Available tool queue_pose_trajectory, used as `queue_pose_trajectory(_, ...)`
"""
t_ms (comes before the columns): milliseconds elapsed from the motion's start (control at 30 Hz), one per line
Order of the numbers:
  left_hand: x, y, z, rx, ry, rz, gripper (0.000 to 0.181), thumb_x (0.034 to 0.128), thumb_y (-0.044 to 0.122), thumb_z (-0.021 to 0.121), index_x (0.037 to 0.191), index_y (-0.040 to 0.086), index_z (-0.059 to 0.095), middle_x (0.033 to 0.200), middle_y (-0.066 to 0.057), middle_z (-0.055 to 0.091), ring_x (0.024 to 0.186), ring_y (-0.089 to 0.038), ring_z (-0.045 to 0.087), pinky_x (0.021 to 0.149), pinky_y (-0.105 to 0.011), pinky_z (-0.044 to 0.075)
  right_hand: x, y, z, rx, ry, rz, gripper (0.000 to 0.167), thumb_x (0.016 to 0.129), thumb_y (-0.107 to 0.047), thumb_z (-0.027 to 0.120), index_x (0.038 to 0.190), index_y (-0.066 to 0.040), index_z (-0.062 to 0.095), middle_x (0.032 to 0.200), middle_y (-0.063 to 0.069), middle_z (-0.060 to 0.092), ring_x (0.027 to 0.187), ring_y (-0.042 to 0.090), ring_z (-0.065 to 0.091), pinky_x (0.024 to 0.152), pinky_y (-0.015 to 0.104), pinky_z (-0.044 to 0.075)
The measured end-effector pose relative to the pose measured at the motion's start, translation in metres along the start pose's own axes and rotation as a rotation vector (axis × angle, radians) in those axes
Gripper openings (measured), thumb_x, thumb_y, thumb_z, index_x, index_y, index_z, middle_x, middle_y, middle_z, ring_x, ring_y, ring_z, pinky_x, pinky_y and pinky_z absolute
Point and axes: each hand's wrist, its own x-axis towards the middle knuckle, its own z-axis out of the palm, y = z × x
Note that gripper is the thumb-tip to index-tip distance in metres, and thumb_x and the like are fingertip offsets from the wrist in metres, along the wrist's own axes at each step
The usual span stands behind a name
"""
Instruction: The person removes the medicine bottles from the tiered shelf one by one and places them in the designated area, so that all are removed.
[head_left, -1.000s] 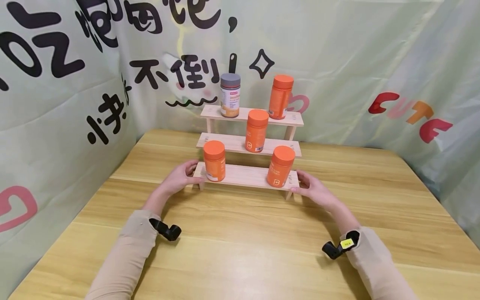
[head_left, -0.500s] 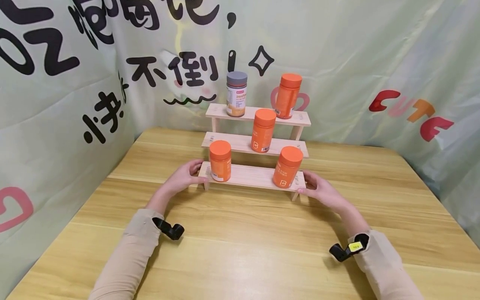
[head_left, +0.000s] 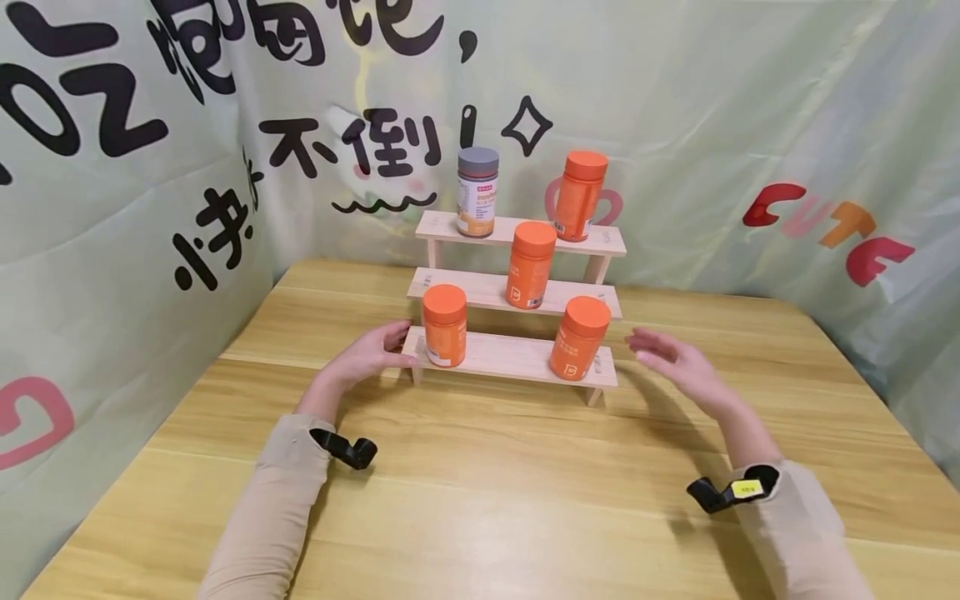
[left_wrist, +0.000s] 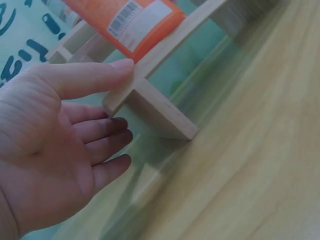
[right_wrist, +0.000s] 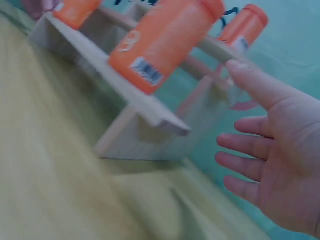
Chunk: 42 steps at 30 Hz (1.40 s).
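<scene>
A three-tier pale wooden stand (head_left: 510, 357) stands on the table with several jars on its steps. My left hand (head_left: 365, 352) is at the left end of the lowest step. In the left wrist view, its thumb lies against the step's corner near an orange jar (left_wrist: 140, 25), its other fingers loosely extended beside the end. My right hand (head_left: 686, 371) hovers to the right of the stand, apart from it, holding nothing. The right wrist view shows its fingers (right_wrist: 245, 145) spread, near the orange jar (right_wrist: 160, 45) on the lowest step's right side.
An orange jar (head_left: 531, 267) stands on the middle step. The top step bears a grey-capped jar (head_left: 477, 193) and an orange jar (head_left: 580, 197). Behind the wooden table (head_left: 480, 483) hangs a printed cloth (head_left: 675, 125).
The stand and its jars shifted slightly right between the two earlier frames. Since then my right hand has let go of its right end and moved away rightward; the left hand stays at the left end.
</scene>
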Motion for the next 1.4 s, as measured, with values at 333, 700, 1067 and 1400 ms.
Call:
queue_pose_trajectory(333,-0.002,-0.004,-0.005,-0.067,-0.029,0.026,0.075,0.0854,0.002,0.06,0.143,-0.012,0.014,0.148,-0.029,0.015,0.136,-0.039,0.017,0.111,-0.047,0.016,0.012,-0.03,-0.039,-0.053,0.22,0.026,0.058,0.098,-0.033,0.043,0.144,-0.001,0.029,0.138,0.02,0.042,0.113,-0.001,0.042,0.087,0.007,0.035)
queue_pose_trajectory(700,-0.003,-0.008,-0.002,-0.13,-0.042,0.015,0.081,0.0851,0.0,0.06,0.143,-0.011,0.006,0.151,-0.026,0.005,0.138,-0.037,0.008,0.112,-0.046,0.009,0.055,-0.08,-0.053,-0.021,0.252,0.056,0.071,0.093,-0.042,0.05,0.148,-0.008,0.02,0.145,0.018,0.033,0.131,0.031,0.031,0.108,0.05,0.023)
queue_pose_trajectory(1067,0.002,-0.005,-0.003,-0.144,-0.045,0.024,0.081,0.0846,0.002,0.061,0.144,-0.01,0.007,0.15,-0.028,0.011,0.137,-0.038,0.014,0.111,-0.047,0.014,0.102,-0.12,-0.051,0.071,0.239,0.077,0.077,0.09,-0.041,0.055,0.149,-0.009,0.017,0.148,0.015,0.029,0.133,0.026,0.03,0.11,0.043,0.022)
queue_pose_trajectory(1400,0.0,-0.007,-0.002,-0.149,-0.052,0.028,0.08,0.0848,0.002,0.061,0.143,-0.012,0.008,0.149,-0.029,0.013,0.136,-0.04,0.016,0.111,-0.048,0.015,0.14,-0.137,-0.038,0.13,0.304,0.092,0.074,0.089,-0.032,0.06,0.147,-0.007,0.021,0.143,0.018,0.036,0.122,0.027,0.043,0.102,0.04,0.037)
